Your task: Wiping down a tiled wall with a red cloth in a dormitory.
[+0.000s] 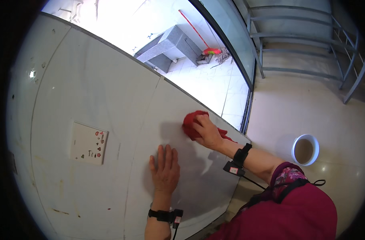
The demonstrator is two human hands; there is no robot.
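My right hand [209, 133] presses a crumpled red cloth [190, 124] against a pale tiled wall [116, 99], close to the edge beside a doorway. Part of the cloth trails out under my wrist. To the left and lower in the view, my left hand [165, 172] lies flat on the same wall, fingers spread a little, holding nothing. Each wrist wears a black strap with a small device and a cable. Further left, a white square wall plate [89, 143] with small stickers is fixed to the wall. Brownish marks [61, 211] show on the lower left part of the wall.
A white bucket [305, 150] of murky liquid stands on the tiled floor at right. Behind it is a grey metal frame [296, 36]. Past the dark-framed glass door [224, 39] are a grey stone sink [170, 45], a red-handled broom [194, 28] and a mop [223, 57].
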